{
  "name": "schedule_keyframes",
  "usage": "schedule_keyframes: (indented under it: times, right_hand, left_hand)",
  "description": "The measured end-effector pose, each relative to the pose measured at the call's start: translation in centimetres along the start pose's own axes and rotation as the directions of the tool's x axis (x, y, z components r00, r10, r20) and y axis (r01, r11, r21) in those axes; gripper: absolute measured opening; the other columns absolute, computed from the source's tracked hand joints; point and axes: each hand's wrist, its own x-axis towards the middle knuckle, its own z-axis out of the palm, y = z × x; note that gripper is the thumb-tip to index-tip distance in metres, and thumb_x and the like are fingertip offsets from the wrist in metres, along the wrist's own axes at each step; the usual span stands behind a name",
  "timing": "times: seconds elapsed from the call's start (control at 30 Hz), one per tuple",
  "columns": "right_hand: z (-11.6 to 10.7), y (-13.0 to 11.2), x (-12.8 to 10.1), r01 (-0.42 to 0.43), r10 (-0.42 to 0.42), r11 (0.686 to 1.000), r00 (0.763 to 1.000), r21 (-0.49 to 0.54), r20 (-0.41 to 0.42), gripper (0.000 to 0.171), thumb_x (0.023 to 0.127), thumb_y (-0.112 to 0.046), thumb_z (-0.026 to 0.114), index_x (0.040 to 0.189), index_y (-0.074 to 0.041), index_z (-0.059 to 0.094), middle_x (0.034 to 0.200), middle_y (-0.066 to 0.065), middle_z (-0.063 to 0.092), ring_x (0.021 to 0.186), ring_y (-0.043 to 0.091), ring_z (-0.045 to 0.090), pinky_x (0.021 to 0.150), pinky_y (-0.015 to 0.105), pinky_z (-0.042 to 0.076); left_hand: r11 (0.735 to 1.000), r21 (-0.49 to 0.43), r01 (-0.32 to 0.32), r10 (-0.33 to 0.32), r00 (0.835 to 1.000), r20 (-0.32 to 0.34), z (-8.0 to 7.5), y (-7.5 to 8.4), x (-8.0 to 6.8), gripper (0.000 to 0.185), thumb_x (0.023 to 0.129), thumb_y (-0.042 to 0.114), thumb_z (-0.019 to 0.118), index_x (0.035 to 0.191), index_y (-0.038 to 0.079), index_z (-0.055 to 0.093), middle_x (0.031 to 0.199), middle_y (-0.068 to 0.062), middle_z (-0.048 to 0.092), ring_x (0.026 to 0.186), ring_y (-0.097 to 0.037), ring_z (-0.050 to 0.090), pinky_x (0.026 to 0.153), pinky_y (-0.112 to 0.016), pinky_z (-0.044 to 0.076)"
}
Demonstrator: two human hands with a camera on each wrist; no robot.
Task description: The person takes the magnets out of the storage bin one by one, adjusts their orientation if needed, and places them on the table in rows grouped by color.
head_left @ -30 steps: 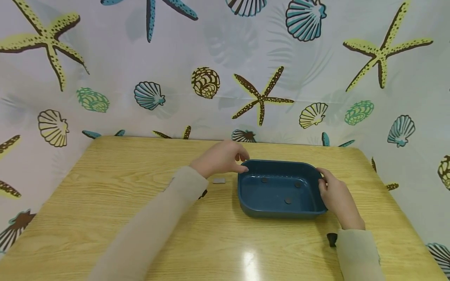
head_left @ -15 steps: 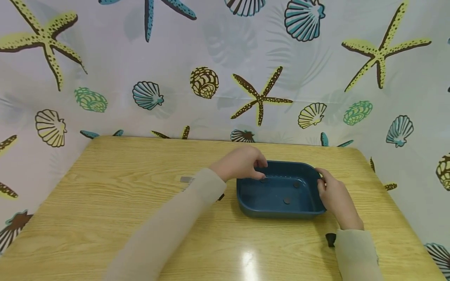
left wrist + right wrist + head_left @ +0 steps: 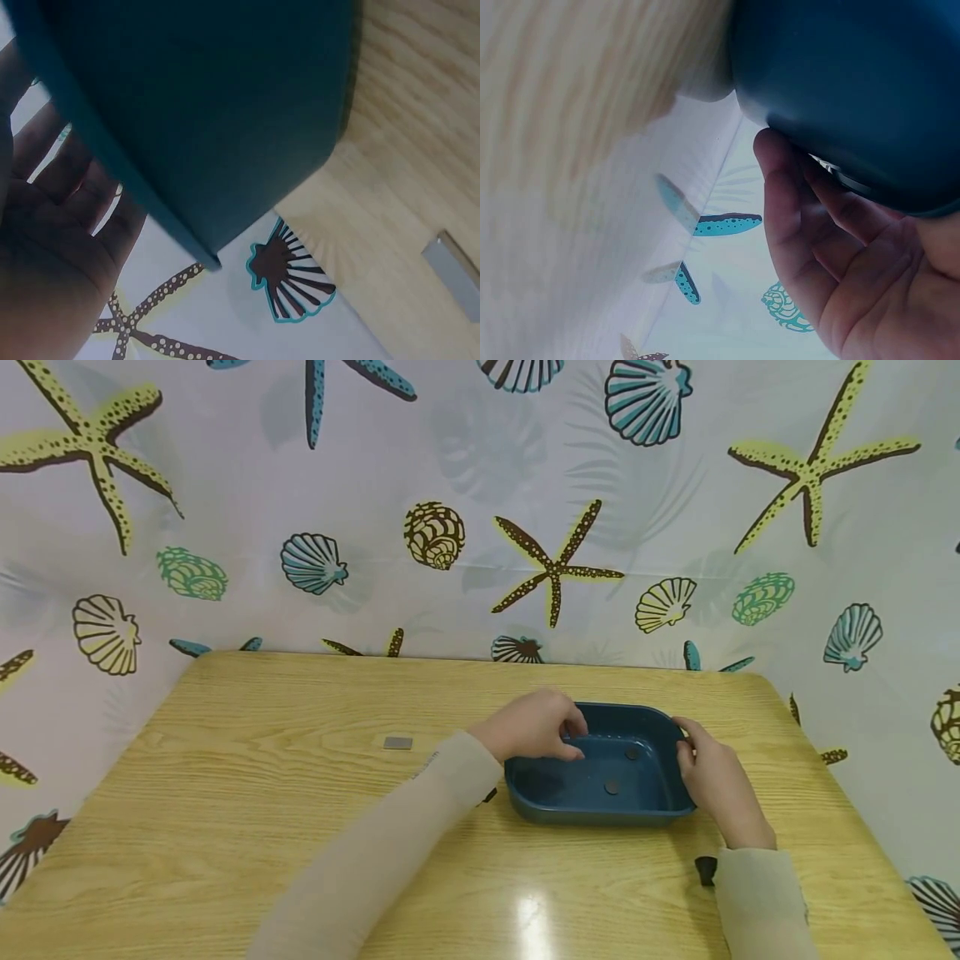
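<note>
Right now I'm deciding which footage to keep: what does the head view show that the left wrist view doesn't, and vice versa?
Only head: the right hand gripping the blue container, and dark round discs on its inner floor.

Only left wrist: the palm of the left hand.

Both: the left hand, the container, the small gray piece, the wooden tabletop and the patterned backdrop.
</note>
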Motion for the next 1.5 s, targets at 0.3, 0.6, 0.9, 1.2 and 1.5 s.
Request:
schedule_keyframes:
  times: [0.3, 0.6, 0.9, 1.2, 1.5]
  right_hand:
    - [0.1, -0.2, 0.0, 0.002, -0.002, 1.000, 1.000, -0.001, -0.005, 0.045, 0.110, -0.011, 0.041, 0.155, -0.002, 0.039, 0.110, 0.026, 0.067, 0.059, 0.018, 0.050, 0.057, 0.031, 0.041]
    - [0.1, -0.3, 0.0, 0.004, -0.004, 1.000, 1.000, 0.003, -0.002, 0.045, 0.110, -0.011, 0.040, 0.154, -0.002, 0.039, 0.110, 0.025, 0.067, 0.060, 0.019, 0.050, 0.057, 0.031, 0.042]
    - [0.3, -0.4, 0.0, -0.013, 0.013, 1.000, 1.000, 0.001, 0.013, 0.046, 0.110, -0.012, 0.040, 0.155, -0.003, 0.039, 0.114, 0.026, 0.066, 0.061, 0.019, 0.051, 0.058, 0.031, 0.042]
    - [0.2, -0.4, 0.0, -0.009, 0.009, 1.000, 1.000, -0.004, 0.008, 0.046, 0.110, -0.012, 0.040, 0.155, -0.002, 0.039, 0.111, 0.025, 0.067, 0.062, 0.019, 0.052, 0.059, 0.031, 0.043]
    - [0.0, -0.2, -0.1, -0.011, 0.011, 1.000, 1.000, -0.007, 0.005, 0.046, 0.110, -0.013, 0.039, 0.155, -0.002, 0.038, 0.103, 0.023, 0.066, 0.057, 0.018, 0.049, 0.055, 0.031, 0.041]
  left_hand:
    - [1.000, 0.006, -0.007, 0.007, 1.000, -0.015, 1.5, 0.6, 0.5, 0.035, 0.094, 0.030, 0.077, 0.125, 0.013, 0.075, 0.123, -0.001, 0.075, 0.105, -0.015, 0.070, 0.089, -0.026, 0.057]
    - [1.000, 0.018, -0.008, 0.008, 1.000, -0.029, 2.9, 1.1, 1.0, 0.032, 0.094, 0.032, 0.077, 0.122, 0.017, 0.077, 0.123, 0.004, 0.074, 0.098, -0.008, 0.068, 0.082, -0.021, 0.055]
    - [0.999, 0.037, 0.018, -0.017, 0.999, -0.030, 4.6, 1.6, 1.6, 0.031, 0.092, 0.034, 0.079, 0.121, 0.021, 0.077, 0.124, 0.006, 0.073, 0.097, -0.006, 0.068, 0.079, -0.020, 0.055]
    - [0.997, 0.076, 0.019, -0.016, 0.999, -0.040, 5.4, 1.9, 2.2, 0.031, 0.091, 0.036, 0.079, 0.120, 0.023, 0.077, 0.119, 0.007, 0.072, 0.099, -0.006, 0.068, 0.081, -0.024, 0.056]
    - [0.990, 0.138, 0.014, -0.012, 1.000, -0.018, 6.0, 2.4, 2.5, 0.030, 0.093, 0.035, 0.078, 0.120, 0.023, 0.077, 0.119, 0.006, 0.070, 0.103, -0.009, 0.066, 0.084, -0.025, 0.056]
